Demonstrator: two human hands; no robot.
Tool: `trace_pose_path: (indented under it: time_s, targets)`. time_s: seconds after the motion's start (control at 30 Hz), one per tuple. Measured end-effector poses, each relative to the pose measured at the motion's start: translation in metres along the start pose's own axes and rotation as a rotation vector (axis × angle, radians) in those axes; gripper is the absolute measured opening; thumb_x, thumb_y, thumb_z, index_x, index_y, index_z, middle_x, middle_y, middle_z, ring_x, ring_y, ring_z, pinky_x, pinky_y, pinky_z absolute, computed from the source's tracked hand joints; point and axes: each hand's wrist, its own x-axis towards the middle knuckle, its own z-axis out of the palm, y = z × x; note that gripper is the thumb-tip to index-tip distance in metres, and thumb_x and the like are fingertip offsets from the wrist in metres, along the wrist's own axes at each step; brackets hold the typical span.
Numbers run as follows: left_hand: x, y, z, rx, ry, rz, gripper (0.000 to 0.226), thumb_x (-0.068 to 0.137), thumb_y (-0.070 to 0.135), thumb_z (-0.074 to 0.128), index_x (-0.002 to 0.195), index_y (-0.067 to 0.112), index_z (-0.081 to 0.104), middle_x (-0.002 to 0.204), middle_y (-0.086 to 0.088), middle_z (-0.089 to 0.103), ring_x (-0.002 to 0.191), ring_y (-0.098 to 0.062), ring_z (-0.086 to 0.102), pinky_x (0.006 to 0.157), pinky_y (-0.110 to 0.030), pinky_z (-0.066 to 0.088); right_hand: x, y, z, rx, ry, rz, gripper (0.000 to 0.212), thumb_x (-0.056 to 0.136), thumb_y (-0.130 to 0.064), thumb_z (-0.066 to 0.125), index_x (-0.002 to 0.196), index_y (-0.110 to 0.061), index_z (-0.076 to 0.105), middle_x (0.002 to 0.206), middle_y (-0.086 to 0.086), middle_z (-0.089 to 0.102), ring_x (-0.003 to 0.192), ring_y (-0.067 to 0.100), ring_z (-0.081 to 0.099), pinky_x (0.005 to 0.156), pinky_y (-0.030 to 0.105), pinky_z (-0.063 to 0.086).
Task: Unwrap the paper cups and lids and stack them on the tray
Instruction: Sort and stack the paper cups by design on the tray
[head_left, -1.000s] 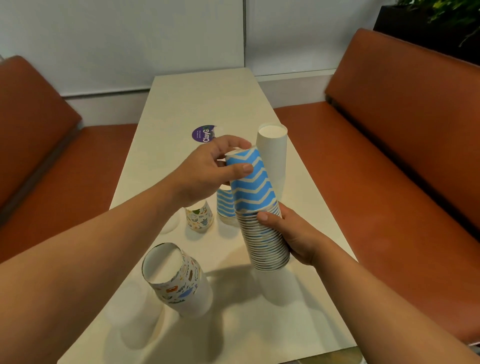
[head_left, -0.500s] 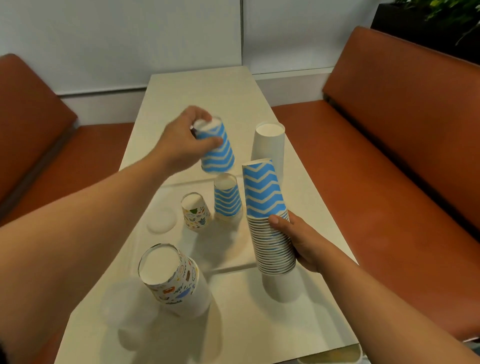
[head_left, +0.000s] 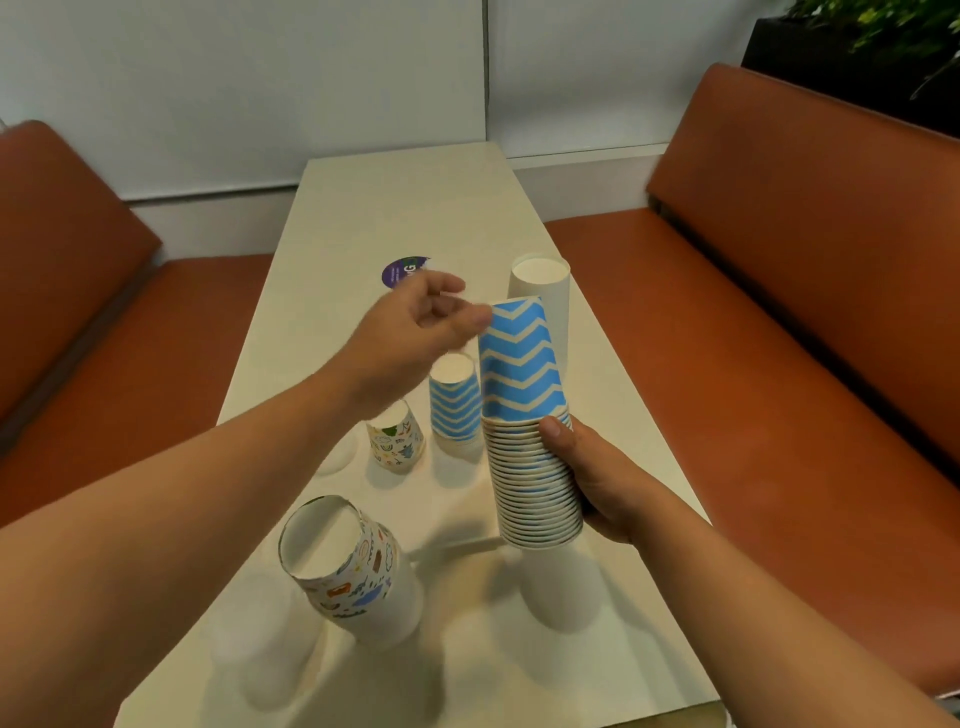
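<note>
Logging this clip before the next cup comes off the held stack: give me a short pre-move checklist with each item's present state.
1. Right hand has a firm grip on the blue zigzag stack: ok, fingers wrap its lower part.
2. Left hand free to take the top cup: ok, it holds nothing and its fingertips are by the stack's top.
3. Held stack off the table: ok, lifted and tilted.
4. Landing spot, the small blue zigzag pile: ok, upright and uncovered.
5. Neighbouring patterned cup out of the way: ok, stands apart to the left.
6. Tray edges: cannot tell.
</note>
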Motion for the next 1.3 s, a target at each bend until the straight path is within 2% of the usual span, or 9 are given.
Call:
trace_pose_path:
  time_s: [0.07,0.13,0.23,0.47,0.7,0.97,1.13,1.2,1.3]
  targets:
    - [-0.013,0.002,0.012,-0.080,-0.169,-0.150,0.061,0.066,0.031,0.080,0.119,0.018,0.053,0.113,-0.008,0.069,0.100,-0.019,0.069,0.086,-0.032,0.055,0.003,-0.005,0.007,-0.009,-0.029,-0.022,0.102,0.060,-0.071,0.078,0.138,-0.012,0.049,0.130,0.018,0.062,0.117,0.035,0.060,0.103,0.053,0.047]
    - [-0.020,0.001,0.019,-0.128,-0.237,-0.177,0.056,0.071,0.023,0.079,0.121,0.015,0.055,0.113,-0.006,0.072,0.103,-0.022,0.070,0.081,-0.029,0.056,0.004,-0.009,0.013,-0.040,-0.032,-0.038,0.097,0.064,-0.070,0.077,0.138,-0.013,0.049,0.129,0.017,0.062,0.119,0.039,0.059,0.103,0.055,0.046]
    - [-0.022,0.007,0.020,-0.167,-0.212,-0.146,0.043,0.075,0.014,0.077,0.114,0.015,0.059,0.104,-0.001,0.074,0.099,-0.021,0.071,0.077,-0.027,0.056,0.006,-0.013,0.016,-0.113,0.014,-0.065,0.090,0.064,-0.071,0.076,0.133,-0.018,0.052,0.123,0.011,0.067,0.113,0.033,0.064,0.100,0.052,0.050]
    - [-0.017,0.008,0.011,-0.213,-0.132,-0.105,0.053,0.080,0.009,0.072,0.127,-0.002,0.051,0.105,-0.007,0.071,0.095,-0.020,0.071,0.073,-0.025,0.056,0.008,-0.015,0.022,-0.204,0.116,-0.097,0.066,0.068,-0.058,0.074,0.124,-0.027,0.059,0.116,0.001,0.071,0.107,0.023,0.068,0.099,0.049,0.052]
    - [-0.013,0.006,0.009,-0.217,-0.111,-0.080,0.054,0.077,0.012,0.068,0.126,0.001,0.051,0.106,-0.006,0.071,0.096,-0.020,0.071,0.075,-0.026,0.056,0.010,-0.012,0.022,-0.228,0.170,-0.100,0.067,0.065,-0.061,0.075,0.122,-0.030,0.061,0.113,-0.003,0.072,0.104,0.020,0.069,0.098,0.048,0.053]
    - [-0.003,0.007,-0.001,-0.288,-0.041,-0.032,0.050,0.082,0.011,0.069,0.127,-0.001,0.051,0.113,-0.013,0.069,0.106,-0.030,0.068,0.082,-0.036,0.057,0.012,-0.009,0.016,-0.275,0.231,-0.115,0.066,0.056,-0.063,0.079,0.115,-0.038,0.063,0.108,-0.012,0.073,0.100,0.011,0.069,0.095,0.042,0.054]
    - [0.007,0.013,-0.008,-0.306,0.008,0.040,0.039,0.081,0.008,0.067,0.118,0.000,0.055,0.104,-0.011,0.069,0.098,-0.026,0.069,0.079,-0.035,0.057,0.011,0.004,0.012,-0.247,0.238,-0.078,0.064,0.057,-0.062,0.079,0.113,-0.035,0.064,0.108,-0.009,0.074,0.100,0.014,0.070,0.095,0.043,0.054]
    - [0.021,0.017,-0.022,-0.326,0.098,0.106,0.048,0.079,0.010,0.072,0.121,-0.004,0.052,0.104,-0.012,0.067,0.097,-0.026,0.068,0.079,-0.037,0.056,0.009,0.010,0.005,-0.226,0.253,-0.056,0.065,0.056,-0.062,0.079,0.113,-0.032,0.064,0.107,-0.007,0.074,0.101,0.017,0.070,0.095,0.042,0.055]
    - [0.038,0.010,-0.037,-0.161,0.170,0.130,0.072,0.072,0.020,0.081,0.129,-0.008,0.046,0.113,-0.015,0.064,0.105,-0.030,0.066,0.084,-0.043,0.056,0.006,0.017,-0.002,-0.163,0.278,-0.044,0.071,0.057,-0.062,0.077,0.116,-0.025,0.062,0.109,-0.001,0.073,0.106,0.023,0.068,0.094,0.041,0.055]
